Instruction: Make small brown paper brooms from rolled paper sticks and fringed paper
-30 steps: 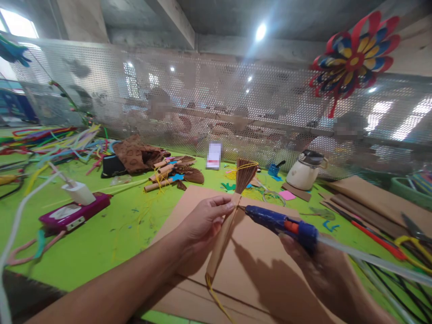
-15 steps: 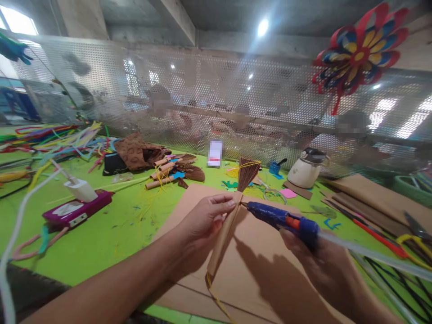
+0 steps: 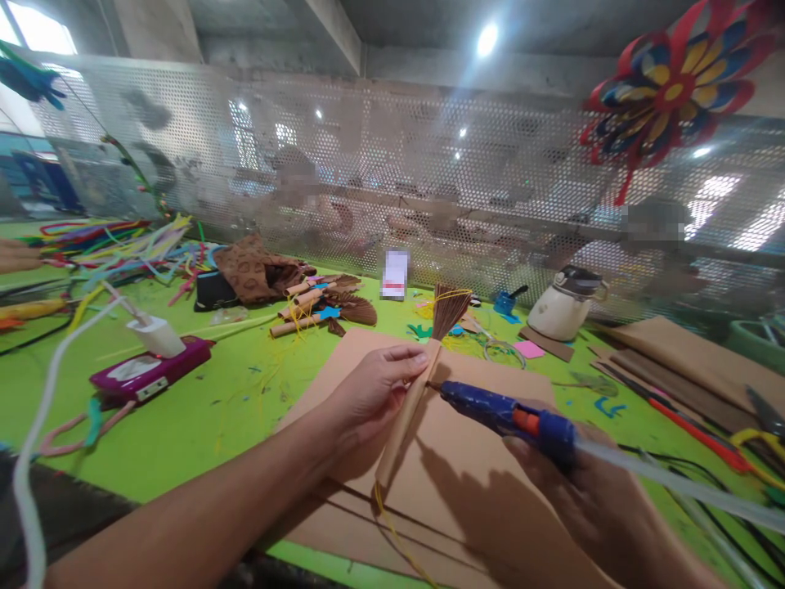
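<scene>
Left hand (image 3: 375,391) pinching a rolled tan-paper tube (image 3: 405,427), right hand (image 3: 573,474) gripping a blue plastic glue gun (image 3: 482,406), I'm apparently gluing; my next move needs steadiness.

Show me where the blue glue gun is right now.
In the head view, the blue glue gun is right of centre, in the person's right hand, its tip close beside the brown paper tube in the left hand.
</scene>
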Tool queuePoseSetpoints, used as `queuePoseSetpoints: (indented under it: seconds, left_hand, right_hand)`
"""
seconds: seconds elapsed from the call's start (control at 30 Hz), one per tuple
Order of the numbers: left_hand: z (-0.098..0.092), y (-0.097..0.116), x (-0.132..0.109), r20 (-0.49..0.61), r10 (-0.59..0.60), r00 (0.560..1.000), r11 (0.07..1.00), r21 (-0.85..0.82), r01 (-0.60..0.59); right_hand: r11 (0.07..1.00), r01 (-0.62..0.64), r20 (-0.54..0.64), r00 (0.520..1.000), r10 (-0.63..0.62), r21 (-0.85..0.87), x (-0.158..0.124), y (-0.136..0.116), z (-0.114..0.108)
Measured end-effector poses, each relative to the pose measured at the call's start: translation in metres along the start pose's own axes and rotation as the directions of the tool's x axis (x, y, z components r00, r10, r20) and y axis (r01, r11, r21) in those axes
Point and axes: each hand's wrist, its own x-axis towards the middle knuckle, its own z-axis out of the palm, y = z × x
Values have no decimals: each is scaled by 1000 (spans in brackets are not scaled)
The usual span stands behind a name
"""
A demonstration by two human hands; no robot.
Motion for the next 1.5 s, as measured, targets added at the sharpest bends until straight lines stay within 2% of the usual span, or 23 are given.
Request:
queuePoseSetpoints:
  seconds: [0.13, 0.33, 0.6, 1.03, 1.33, 1.5]
  left_hand:
    - [0, 0, 0, 10, 5, 1000, 1000, -1, -5]
    - [1, -2, 1, 4, 2, 1000, 1000, -1, -2]
    - [0, -5, 1, 49, -10, 999, 1000, -14, 11]
    - [-2, -4, 2, 59, -8, 998, 1000, -18, 9]
    - [0, -4, -1, 114, -34, 993, 998, -40, 38]
    - [1, -4, -2, 150, -12, 989, 1000, -18, 15]
  right_hand:
    - [999, 0, 46, 999, -3, 55, 0, -5, -2]
    - [1000, -19, -45, 999, 20, 23, 3, -6, -1]
    - [997, -71, -69, 995, 73, 28, 10, 3, -1]
    - [996, -45, 62, 997, 40, 74, 2, -2, 2]
    - [989, -96, -51, 993, 102, 112, 8, 2, -1]
    - [975, -194, -87, 975, 204, 109, 9, 10, 0]
